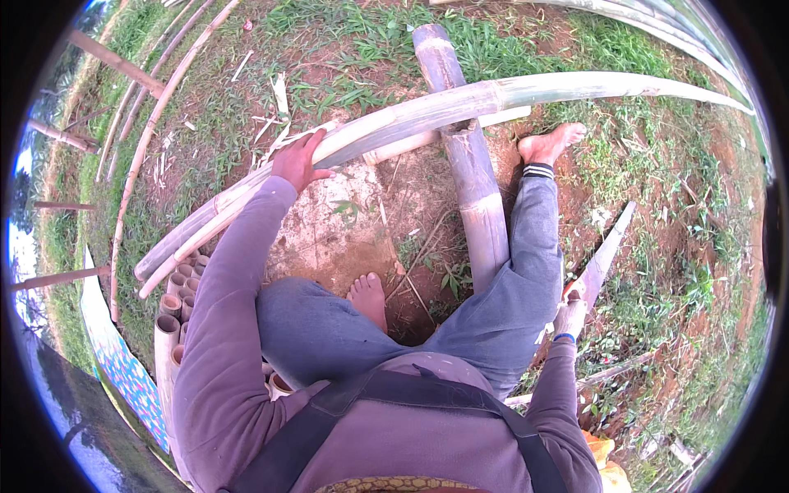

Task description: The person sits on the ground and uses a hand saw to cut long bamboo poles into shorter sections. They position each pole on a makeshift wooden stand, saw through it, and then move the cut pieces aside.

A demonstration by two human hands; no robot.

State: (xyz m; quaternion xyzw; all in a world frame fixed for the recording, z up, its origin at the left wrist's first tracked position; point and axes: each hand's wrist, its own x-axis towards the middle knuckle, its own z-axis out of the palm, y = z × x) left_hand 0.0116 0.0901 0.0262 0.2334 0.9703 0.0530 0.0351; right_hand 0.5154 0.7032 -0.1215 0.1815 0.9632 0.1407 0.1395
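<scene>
A long pale bamboo pole [427, 115] runs from the lower left to the far right, lying across a thicker bamboo post [481, 209]. My left hand [300, 162] grips the pole left of that crossing, with its thumb on the near side. A thinner bamboo strip [201, 234] lies alongside the pole's left part. Down by my right leg, my gloved right hand [569, 316] is closed on the handle of a handsaw [606, 251]. The saw's blade points forward and to the right, apart from the bamboo.
Several cut bamboo tubes [168, 304] stand at my left side. My bare feet rest on either side of the thick post. Beyond the post lie more bamboo poles [649, 25]. A colourful patterned sheet [123, 370] is at the far left; an orange cloth [604, 460] lies behind my right arm.
</scene>
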